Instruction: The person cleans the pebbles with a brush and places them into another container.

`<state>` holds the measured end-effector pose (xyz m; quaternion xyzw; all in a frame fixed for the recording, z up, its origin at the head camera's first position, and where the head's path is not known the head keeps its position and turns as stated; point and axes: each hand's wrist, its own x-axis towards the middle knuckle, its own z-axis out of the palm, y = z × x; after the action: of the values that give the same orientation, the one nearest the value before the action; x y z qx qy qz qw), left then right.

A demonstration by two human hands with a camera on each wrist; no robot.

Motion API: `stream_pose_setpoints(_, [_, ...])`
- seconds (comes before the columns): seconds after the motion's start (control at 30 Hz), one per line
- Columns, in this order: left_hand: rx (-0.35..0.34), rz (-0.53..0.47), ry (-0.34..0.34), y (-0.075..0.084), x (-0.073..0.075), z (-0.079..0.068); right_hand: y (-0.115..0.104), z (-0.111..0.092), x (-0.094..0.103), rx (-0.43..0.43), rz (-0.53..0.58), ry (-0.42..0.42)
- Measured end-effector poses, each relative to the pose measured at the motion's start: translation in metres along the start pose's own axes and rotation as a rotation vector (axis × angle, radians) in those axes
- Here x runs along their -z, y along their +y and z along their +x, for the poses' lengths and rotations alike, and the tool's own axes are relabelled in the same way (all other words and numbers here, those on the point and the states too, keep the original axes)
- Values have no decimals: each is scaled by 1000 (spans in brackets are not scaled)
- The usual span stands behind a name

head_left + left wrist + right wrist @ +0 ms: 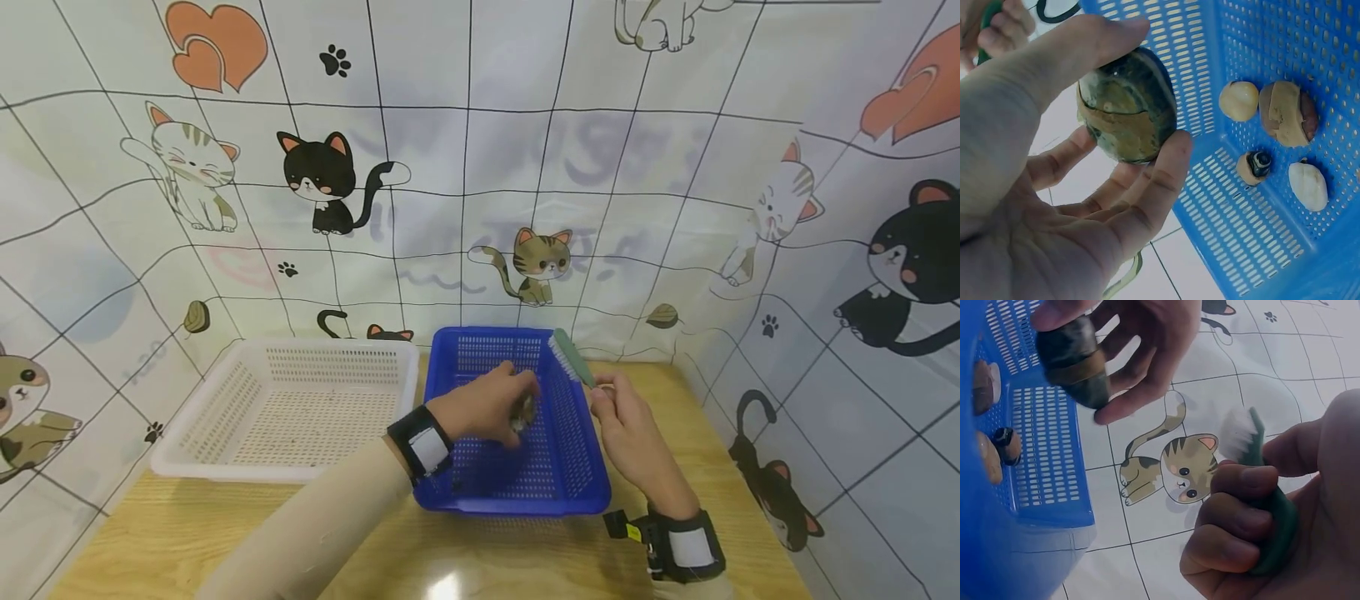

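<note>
My left hand [487,406] is over the blue basket [517,506] and grips a dark green-black stone [1125,106] between thumb and fingers. A tan-brown strip crosses the stone's face. My right hand [630,433], by the basket's right rim, holds a green brush [572,358] by its handle, with fingers curled round it. The brush's white bristles [1238,434] stand apart from the stone. Inside the basket, in the left wrist view, lie a yellowish stone [1239,101], a brown stone [1285,115] with a tan strip, a small black-and-tan stone [1254,167] and a white stone [1308,186].
A white basket [225,473] stands left of the blue one on the wooden table [375,558]. Behind and at both sides hangs a white sheet [427,192] printed with cats and grid lines. Black straps [420,444] circle both wrists.
</note>
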<state>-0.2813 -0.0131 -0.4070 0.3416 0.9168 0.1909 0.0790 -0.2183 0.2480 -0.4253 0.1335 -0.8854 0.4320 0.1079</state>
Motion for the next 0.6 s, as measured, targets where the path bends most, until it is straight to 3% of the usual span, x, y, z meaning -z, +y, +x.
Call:
stream_pose_setpoints(0.37, [-29,-176,142,-14,9,-20,-4,3,-4,8,-32,66])
stream_pose_setpoints(0.6, [-9,-335,222,-15,8,-36,-4,4,-9,26,1,46])
